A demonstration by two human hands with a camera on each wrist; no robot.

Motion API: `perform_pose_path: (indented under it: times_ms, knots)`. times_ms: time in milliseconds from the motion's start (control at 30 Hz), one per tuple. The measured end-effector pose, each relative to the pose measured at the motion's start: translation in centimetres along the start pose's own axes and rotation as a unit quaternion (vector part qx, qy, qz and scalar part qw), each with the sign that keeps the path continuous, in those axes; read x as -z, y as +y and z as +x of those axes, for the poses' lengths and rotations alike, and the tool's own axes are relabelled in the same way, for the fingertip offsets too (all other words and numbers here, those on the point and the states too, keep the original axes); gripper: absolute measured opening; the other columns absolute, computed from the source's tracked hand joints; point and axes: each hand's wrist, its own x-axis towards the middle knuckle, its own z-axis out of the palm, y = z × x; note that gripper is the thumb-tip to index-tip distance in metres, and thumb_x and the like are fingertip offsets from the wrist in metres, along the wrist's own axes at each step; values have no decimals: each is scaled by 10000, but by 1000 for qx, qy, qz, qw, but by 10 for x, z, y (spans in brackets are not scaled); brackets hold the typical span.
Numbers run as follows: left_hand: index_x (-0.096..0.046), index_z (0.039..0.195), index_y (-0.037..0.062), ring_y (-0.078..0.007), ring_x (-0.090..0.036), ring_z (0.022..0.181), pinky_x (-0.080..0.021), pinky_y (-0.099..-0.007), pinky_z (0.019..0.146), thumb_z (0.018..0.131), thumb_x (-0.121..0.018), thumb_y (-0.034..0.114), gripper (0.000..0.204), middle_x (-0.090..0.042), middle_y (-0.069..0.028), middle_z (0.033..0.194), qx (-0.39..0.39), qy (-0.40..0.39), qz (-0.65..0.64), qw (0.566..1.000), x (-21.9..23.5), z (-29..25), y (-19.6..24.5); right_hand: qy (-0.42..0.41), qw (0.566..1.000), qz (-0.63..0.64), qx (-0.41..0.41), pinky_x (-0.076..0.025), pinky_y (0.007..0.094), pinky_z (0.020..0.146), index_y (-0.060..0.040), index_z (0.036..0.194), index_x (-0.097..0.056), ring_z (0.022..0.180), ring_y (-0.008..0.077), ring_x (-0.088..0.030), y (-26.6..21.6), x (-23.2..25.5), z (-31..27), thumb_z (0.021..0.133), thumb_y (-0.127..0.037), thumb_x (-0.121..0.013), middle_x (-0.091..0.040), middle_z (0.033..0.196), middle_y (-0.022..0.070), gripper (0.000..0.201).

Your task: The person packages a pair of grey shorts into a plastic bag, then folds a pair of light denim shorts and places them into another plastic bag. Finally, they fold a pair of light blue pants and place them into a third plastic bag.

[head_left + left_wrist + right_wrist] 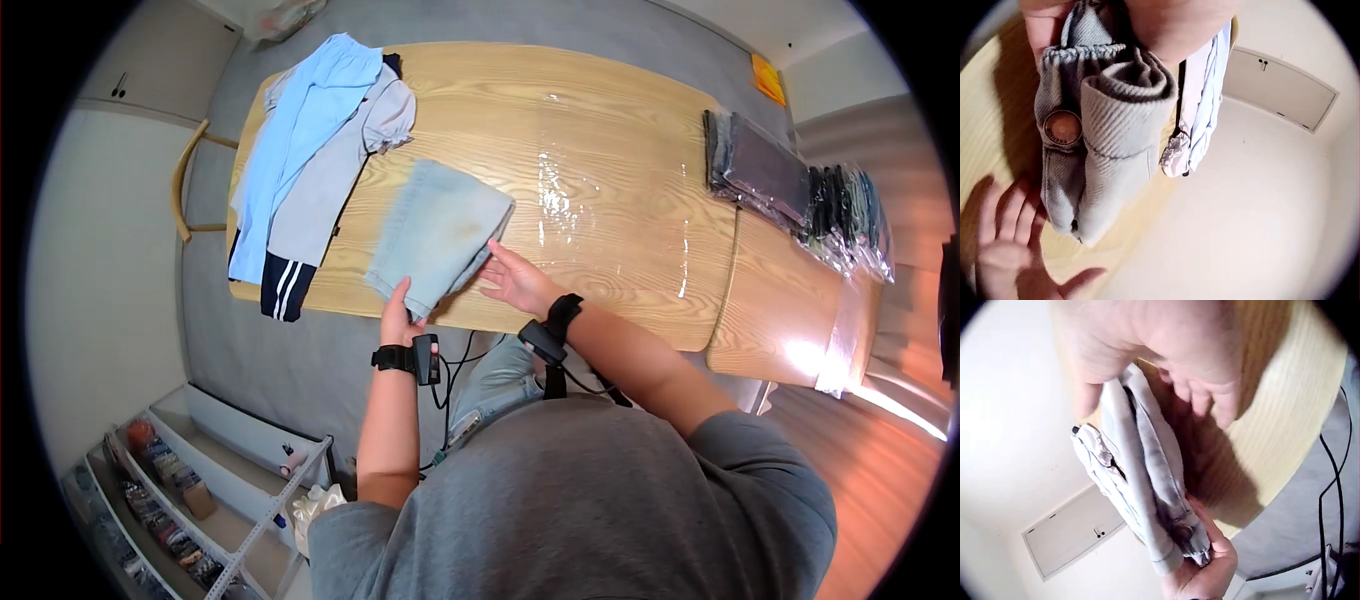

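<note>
A folded pair of light-blue jeans [440, 235] is tilted up near the table's front edge. My left hand [398, 322] grips its near-left corner, thumb on top and fingers underneath. In the left wrist view, the waistband with its copper-coloured button [1063, 127] faces me beside a rolled layer of denim. At the jeans' right end is my right hand [522, 280], fingers loosely extended and thumb right at the fabric's edge. The right wrist view shows the folded layers edge-on between right thumb and fingers, with the left hand [1210, 569] holding the far end.
Left on the wooden table [600, 110] lie light-blue trousers [310, 140], a grey garment [325, 185] and a dark striped piece [285, 285]. Plastic-bagged clothes [765, 170] are stacked at the right. A chair [180, 190] stands beyond the left edge; shelving [200, 480] is at lower left.
</note>
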Motion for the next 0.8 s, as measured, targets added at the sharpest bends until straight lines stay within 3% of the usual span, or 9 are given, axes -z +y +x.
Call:
perform_pose_path:
  times_ms: [33,100,233,300,400,467,600,667,800]
  knots:
    - [-517,1180,91,-208,-596,995,-494,-354,841,767,-711,225,475,-622,-50,1071,-1,1,-15,1000,-2,-8,-3,-71,992,99,33,-336,467,997,-72,1298,-365,1177,247,-456,6,-8,5,867,-432,-583,-455,1301,100,603]
    - [-511,1186,105,-175,-605,962,-507,-335,791,775,-702,183,460,-615,-36,1085,13,12,-13,1000,-3,-25,-8,-124,976,173,52,-333,464,1012,-69,1288,-384,1183,257,-455,13,-21,20,865,-394,-595,-476,1277,112,573]
    - [-460,1243,134,-176,-603,948,-515,-324,747,801,-670,145,489,-583,-32,1134,-30,-8,28,999,2,-47,-18,-45,969,233,68,-409,461,944,-69,1246,-431,1122,284,-491,25,-41,31,846,-170,-615,-513,1216,106,452]
    - [-430,1271,142,-180,-594,967,-515,-329,748,810,-658,132,514,-567,-34,1160,-48,-4,62,997,-1,-59,-17,-1,980,154,124,-429,456,923,-34,1221,-443,1086,286,-507,28,-41,35,803,-14,-562,-526,1174,124,434]
    - [-362,1321,149,-195,-555,1046,-503,-353,796,824,-639,117,570,-521,-42,1225,-63,-18,64,996,-9,-68,-19,-8,975,188,116,-451,446,894,-15,1202,-451,1043,284,-525,20,-37,32,760,60,-507,-537,1134,134,451]
    - [-334,1343,145,-194,-515,1109,-478,-362,855,843,-615,100,574,-501,-52,1252,-113,-87,33,989,-23,-75,-21,13,973,178,146,-458,432,885,-6,1200,-450,1037,280,-532,-2,-44,5,761,63,-502,-540,1132,132,448]
    - [-325,1349,116,-207,-496,1147,-447,-374,926,861,-593,88,558,-477,-68,1286,-100,-195,-5,976,-59,-80,-36,24,956,134,259,-465,390,875,23,1206,-446,1018,261,-553,-44,-35,-50,769,56,-507,-554,1135,123,442]
    - [-303,1348,81,-218,-460,1186,-422,-396,966,856,-598,57,574,-441,-85,1316,-22,-309,-37,950,-79,-73,-47,32,941,117,316,-458,383,886,29,1212,-443,1022,254,-555,-59,-27,-87,776,51,-514,-557,1140,118,442]
    - [-286,1347,19,-219,-479,1171,-432,-360,959,880,-576,84,554,-467,-131,1285,73,-424,21,902,-130,-84,-73,108,889,68,440,-463,381,899,-4,1212,-468,1012,246,-576,-69,18,-154,799,44,-537,-578,1122,119,421]
